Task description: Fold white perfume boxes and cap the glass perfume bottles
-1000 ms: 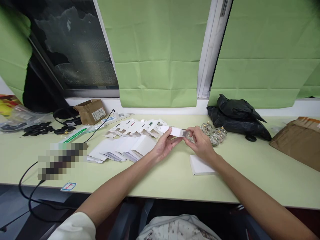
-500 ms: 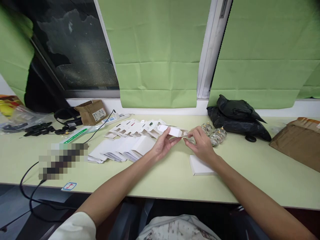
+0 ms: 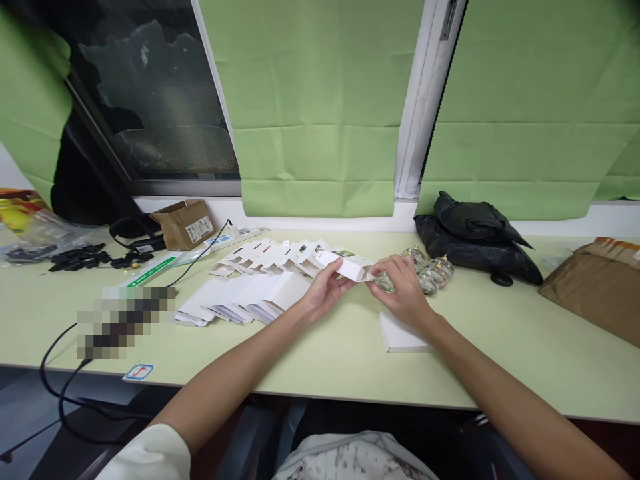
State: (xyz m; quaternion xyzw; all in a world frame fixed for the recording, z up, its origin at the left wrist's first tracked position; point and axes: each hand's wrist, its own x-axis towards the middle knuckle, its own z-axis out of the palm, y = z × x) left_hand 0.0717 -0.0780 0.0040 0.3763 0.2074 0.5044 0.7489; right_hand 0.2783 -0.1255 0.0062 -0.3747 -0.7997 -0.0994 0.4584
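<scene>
A small white cardboard box (image 3: 352, 269) is held above the table, with my left hand (image 3: 325, 293) closed around its left part. At its right end, my right hand (image 3: 401, 288) pinches a flap between thumb and fingers. Just beyond my right hand lie several clear round glass ornaments (image 3: 436, 275) with gold tops. Below my right wrist rests a flat white box (image 3: 400, 337). To the left are stacked flattened white cartons (image 3: 273, 297). Behind them stand white boxes (image 3: 260, 257) with open ends, in a row.
Black plastic bags (image 3: 475, 233) lie at the back right, a brown cardboard box (image 3: 595, 287) at the right edge. At the back left are a small brown carton (image 3: 185, 225), black parts (image 3: 83, 257) and a power strip (image 3: 240, 235). A black cable (image 3: 53, 353) hangs over the left front edge.
My fingers have shifted slightly at the box's right end, and the box has tilted a little, showing more of its end. The other things have stayed in place.
</scene>
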